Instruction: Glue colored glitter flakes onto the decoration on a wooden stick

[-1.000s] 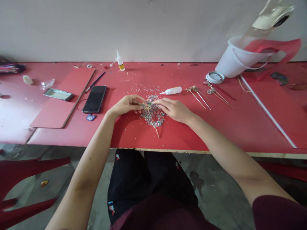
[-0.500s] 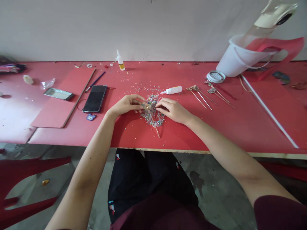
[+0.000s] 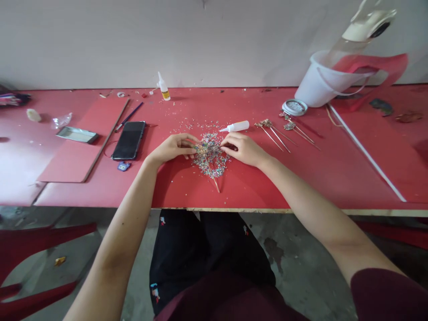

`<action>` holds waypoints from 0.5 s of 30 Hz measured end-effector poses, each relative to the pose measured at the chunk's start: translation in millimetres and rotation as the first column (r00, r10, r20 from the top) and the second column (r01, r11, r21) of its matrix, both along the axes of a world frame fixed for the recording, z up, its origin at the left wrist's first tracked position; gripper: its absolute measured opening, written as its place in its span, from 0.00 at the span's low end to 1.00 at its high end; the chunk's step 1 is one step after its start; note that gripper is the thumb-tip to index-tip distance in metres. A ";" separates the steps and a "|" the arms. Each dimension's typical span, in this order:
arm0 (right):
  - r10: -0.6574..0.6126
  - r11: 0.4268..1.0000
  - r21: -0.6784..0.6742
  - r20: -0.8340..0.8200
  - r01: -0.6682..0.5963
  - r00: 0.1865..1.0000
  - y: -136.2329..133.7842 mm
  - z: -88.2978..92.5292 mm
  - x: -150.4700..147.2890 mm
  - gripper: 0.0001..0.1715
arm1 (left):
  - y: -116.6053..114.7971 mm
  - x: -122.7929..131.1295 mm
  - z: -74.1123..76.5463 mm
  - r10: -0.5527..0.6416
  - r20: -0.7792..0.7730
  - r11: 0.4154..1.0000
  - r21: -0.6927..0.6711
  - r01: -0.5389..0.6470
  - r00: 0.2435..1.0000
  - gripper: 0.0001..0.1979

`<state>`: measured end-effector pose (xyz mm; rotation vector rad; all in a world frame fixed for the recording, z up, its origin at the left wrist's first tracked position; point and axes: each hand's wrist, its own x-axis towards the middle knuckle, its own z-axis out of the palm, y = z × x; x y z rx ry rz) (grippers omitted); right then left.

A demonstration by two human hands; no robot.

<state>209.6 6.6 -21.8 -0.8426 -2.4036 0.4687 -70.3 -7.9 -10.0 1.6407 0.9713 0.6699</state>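
Observation:
My left hand pinches the decorated head of a gold hairpin, whose stick slants toward the table's front edge. Beneath the hairpin spreads a pile of small multicoloured chips. On the pile's right side rests my right hand, its fingers bent and fingertips pressed together among the chips; whatever they hold is too small to make out. A white glue bottle lies just behind my right hand. Several finished-looking gold hairpins lie to the right.
A phone and a blue tag lie left of my arm, near a board with a small tray. Another glue bottle stands at the back. A white bucket and a round tin are at right.
The camera view has shifted slightly. My right fingertips have moved a little away from the hairpin's head; my left hand still holds it.

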 end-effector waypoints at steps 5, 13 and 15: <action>0.048 0.998 -0.039 0.009 -0.048 0.999 -6.6 1.9 -8.5 0.12 | 0.6 0.0 -0.5 -0.009 0.021 1.000 -0.019 0.010 1.000 0.18; 0.010 0.999 -0.034 -0.028 -0.011 1.000 -10.7 1.9 -14.9 0.10 | 0.8 0.3 -0.2 -0.006 0.018 1.000 -0.012 0.006 1.000 0.18; 0.018 1.000 -0.023 0.009 -0.018 1.000 -10.4 2.4 -13.2 0.10 | 0.4 0.4 0.3 -0.007 0.012 1.000 -0.006 0.007 1.000 0.18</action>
